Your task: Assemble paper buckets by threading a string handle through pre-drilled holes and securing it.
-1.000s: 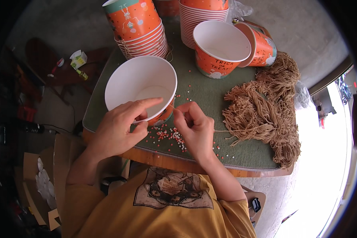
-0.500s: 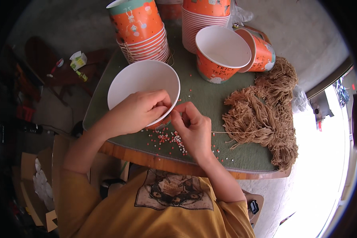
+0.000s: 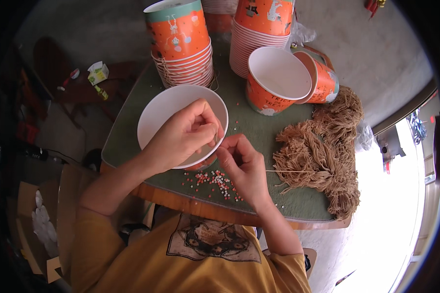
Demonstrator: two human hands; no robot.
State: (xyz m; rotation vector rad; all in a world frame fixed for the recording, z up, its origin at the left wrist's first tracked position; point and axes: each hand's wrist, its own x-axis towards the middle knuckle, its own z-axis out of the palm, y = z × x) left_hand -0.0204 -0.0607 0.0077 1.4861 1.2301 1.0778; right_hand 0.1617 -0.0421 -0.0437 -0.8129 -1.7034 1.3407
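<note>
In front of me stands a white-lined paper bucket (image 3: 154, 110), its outside orange where it shows. My left hand (image 3: 181, 134) is over its mouth near the right rim, with thumb and fingers pinched on a thin string end. Just outside that rim, my right hand (image 3: 244, 166) pinches the same tan string (image 3: 291, 171), close to the left fingertips. From the right hand the string runs to a heap of tan strings (image 3: 322, 156) on the table's right side. Whether the string passes through the bucket's wall is hidden by my fingers. Small white and orange-red dots (image 3: 220, 184) lie scattered below the bucket.
Behind the bucket rise two stacks of orange paper buckets, one at left (image 3: 178, 39) and one at the middle (image 3: 261, 46). An upright bucket (image 3: 278, 73) and a tipped one (image 3: 325, 85) stand at right. The green table (image 3: 122, 132) has a wooden front edge.
My left hand has lifted from inside the bucket's mouth to just above its rim, still pinching. My right hand stays beside the rim. The whole view has shifted slightly.
</note>
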